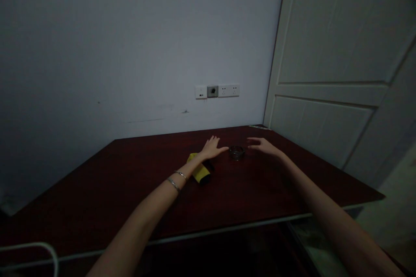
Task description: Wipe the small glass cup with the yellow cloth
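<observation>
A round, clear dish that looks like a glass ashtray (236,152) rests on the dark red tabletop (156,199). To its left is my left hand (212,148), fingers spread and thumb stretched toward the dish's rim; whether the thumb touches it I cannot tell. My right hand (262,145) hovers at the dish's right side, fingers apart and holding nothing. Under my left wrist lies a yellow thing with a dark end (200,174), perhaps a folded cloth, partly hidden by the forearm. Two silvery bracelets (175,181) circle my left wrist.
Wall sockets and switches (217,91) sit on the pale wall behind the table. A white panelled door (325,65) stands along the right side. At the lower left a white curved tube or rail (48,249) shows. A thin flat strip (259,127) lies at the table's back corner.
</observation>
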Demonstrator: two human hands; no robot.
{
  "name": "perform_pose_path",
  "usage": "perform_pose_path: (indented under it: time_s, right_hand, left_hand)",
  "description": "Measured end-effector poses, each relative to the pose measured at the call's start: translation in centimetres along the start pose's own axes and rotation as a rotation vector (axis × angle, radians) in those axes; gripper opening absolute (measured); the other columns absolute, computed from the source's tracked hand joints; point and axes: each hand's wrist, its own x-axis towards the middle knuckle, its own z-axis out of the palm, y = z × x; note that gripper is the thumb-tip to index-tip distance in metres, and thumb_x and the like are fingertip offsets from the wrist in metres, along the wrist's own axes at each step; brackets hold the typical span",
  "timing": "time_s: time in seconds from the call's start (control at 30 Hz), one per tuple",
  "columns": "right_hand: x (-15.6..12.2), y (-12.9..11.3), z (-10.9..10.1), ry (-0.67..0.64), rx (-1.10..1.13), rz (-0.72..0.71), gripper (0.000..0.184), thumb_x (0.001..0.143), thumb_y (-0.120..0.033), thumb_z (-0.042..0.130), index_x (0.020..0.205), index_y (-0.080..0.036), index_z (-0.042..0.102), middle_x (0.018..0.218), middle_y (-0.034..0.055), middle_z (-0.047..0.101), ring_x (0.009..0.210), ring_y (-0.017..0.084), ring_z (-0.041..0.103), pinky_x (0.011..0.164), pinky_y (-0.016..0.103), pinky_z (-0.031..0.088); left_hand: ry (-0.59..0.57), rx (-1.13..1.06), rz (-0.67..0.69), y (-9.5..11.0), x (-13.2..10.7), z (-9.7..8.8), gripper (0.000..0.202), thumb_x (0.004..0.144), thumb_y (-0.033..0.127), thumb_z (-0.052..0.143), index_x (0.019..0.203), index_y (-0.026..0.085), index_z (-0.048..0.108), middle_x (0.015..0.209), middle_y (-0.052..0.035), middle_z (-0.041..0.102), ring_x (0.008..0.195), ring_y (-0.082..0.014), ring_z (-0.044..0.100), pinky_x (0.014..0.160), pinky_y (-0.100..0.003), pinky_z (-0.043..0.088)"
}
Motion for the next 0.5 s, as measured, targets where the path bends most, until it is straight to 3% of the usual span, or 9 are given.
perform_pose_path:
  time_s: [0.17, 0.27, 0.37, 0.5]
  right_hand:
    - [1.1, -3.2, 2.0, 0.058, 0.088, -0.058, 0.042, 0.073, -0.028, 0.057, 0.112, -0.012, 0.057, 0.103, 0.0149, 0.065, 0.086, 0.024, 0.064, 0.075, 0.037, 0.052]
    - [2.2, -5.6, 4.9, 0.073, 0.060, -0.148, 0.038, 0.075, -0.031, 0.054, 0.108, -0.013, 0.059, 0.095, 0.0120, 0.068, 0.083, 0.023, 0.064, 0.076, 0.038, 0.051]
    - [2.8, -8.0, 8.4, 0.060, -0.007, -0.290, 0.033, 0.075, -0.031, 0.054, 0.102, -0.016, 0.063, 0.097, 0.0084, 0.068, 0.092, 0.023, 0.062, 0.085, 0.037, 0.047]
    - [3.3, -9.6, 13.0, 0.016, -0.068, -0.351, 0.030, 0.075, -0.028, 0.052, 0.101, -0.018, 0.065, 0.101, 0.0076, 0.067, 0.095, 0.022, 0.061, 0.086, 0.035, 0.045]
  left_hand:
    - [0.120, -0.217, -0.182, -3.2, -2.0, -3.4, 0.071, 0.057, 0.059, 0.062, 0.108, 0.010, 0.056, 0.132, -0.0204, 0.041, 0.130, -0.0320, 0.024, 0.104, -0.038, 0.020]
    - [0.222, -0.319, -0.238, -5.8, -3.8, -4.8, 0.056, 0.056, 0.053, 0.066, 0.094, 0.012, 0.063, 0.123, -0.0190, 0.052, 0.125, -0.0324, 0.034, 0.102, -0.037, 0.024]
    - [0.290, -0.341, -0.243, -8.4, -5.8, -6.1, 0.041, 0.064, 0.049, 0.060, 0.087, 0.015, 0.066, 0.108, -0.0135, 0.063, 0.109, -0.0281, 0.052, 0.096, -0.036, 0.033]
    - [0.406, -0.382, -0.302, -11.5, -8.1, -7.1, 0.035, 0.072, 0.042, 0.051, 0.082, 0.013, 0.067, 0.092, -0.0102, 0.068, 0.093, -0.0240, 0.059, 0.087, -0.036, 0.040]
